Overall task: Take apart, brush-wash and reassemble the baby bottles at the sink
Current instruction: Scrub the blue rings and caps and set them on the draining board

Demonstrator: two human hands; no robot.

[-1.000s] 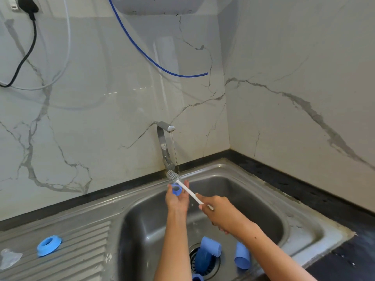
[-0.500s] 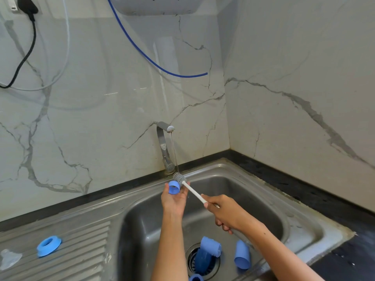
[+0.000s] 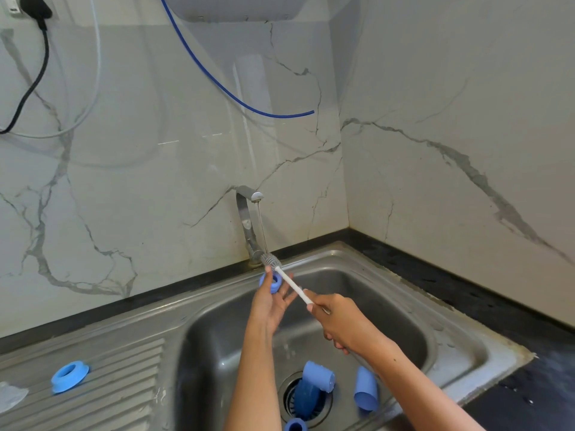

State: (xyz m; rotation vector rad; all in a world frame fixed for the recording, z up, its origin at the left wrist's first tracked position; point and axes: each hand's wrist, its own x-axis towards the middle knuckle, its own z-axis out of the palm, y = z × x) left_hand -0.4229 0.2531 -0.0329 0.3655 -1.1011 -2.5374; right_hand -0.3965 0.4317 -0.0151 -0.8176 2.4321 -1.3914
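Up over the basin of the steel sink (image 3: pixel 404 275), both forearms reach in from the bottom edge and meet just under the tap (image 3: pixel 245 213), from which a thin stream of water falls. Raised with the palm facing the camera, the left hand (image 3: pixel 270 306) has its fingers curled up round a small blue bottle ring (image 3: pixel 272 282) held at the fingertips, the ring's hole turned toward the viewer. Coming in from the lower right, the right hand (image 3: pixel 339 321) pinches the end of a bottle brush (image 3: pixel 291 284) by its white handle, which slants up and left across the ring; the grey bristle head lies just above the ring, at the foot of the tap and touching the water stream. Whether the bristles touch the ring is hard to tell from this angle. Down in the basin lie more blue bottle parts: one tube-shaped piece (image 3: pixel 317 376) rests across the drain strainer (image 3: pixel 323 405) with a darker blue piece under it, a pale blue cap (image 3: pixel 365 393) lies on its side just right of the drain, and another blue piece (image 3: pixel 295 426) is cut off by the bottom edge. On the ribbed draining board to the left sits a second blue ring (image 3: pixel 69 376), and beside it a clear teat (image 3: pixel 11 396), partly cut off by the left edge, looks blurred. No writing can be read on any part.
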